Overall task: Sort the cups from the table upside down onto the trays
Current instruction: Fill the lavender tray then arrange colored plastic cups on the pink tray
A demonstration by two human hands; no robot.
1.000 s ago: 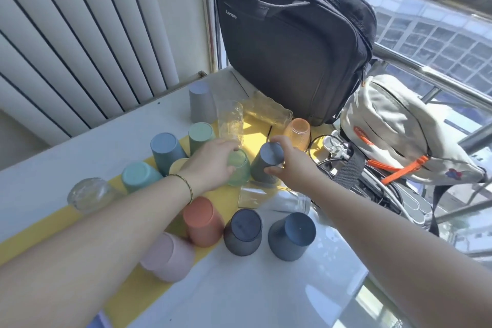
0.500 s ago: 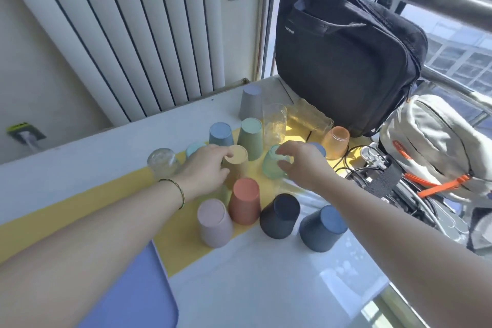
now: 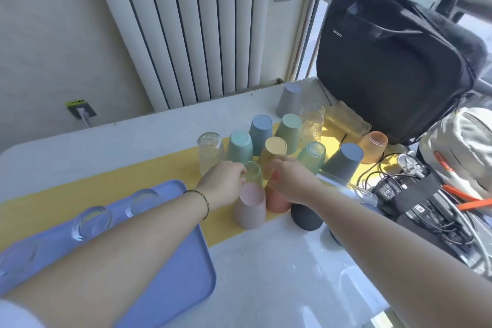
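Left hand (image 3: 223, 184) moved nearer, grips clear glass (image 3: 253, 172) | right hand (image 3: 290, 181) adjacent, grasp unclear

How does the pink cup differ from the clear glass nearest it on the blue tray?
The pink cup is opaque and ribbed; the clear glass is see-through. The pink cup stands on the yellow runner, the clear glass on the blue tray. Both stand base-up.

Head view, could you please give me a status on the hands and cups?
Left hand grips a small clear glass. Right hand beside it, grip unclear. Two glasses on blue tray. Pink cup crowds close.
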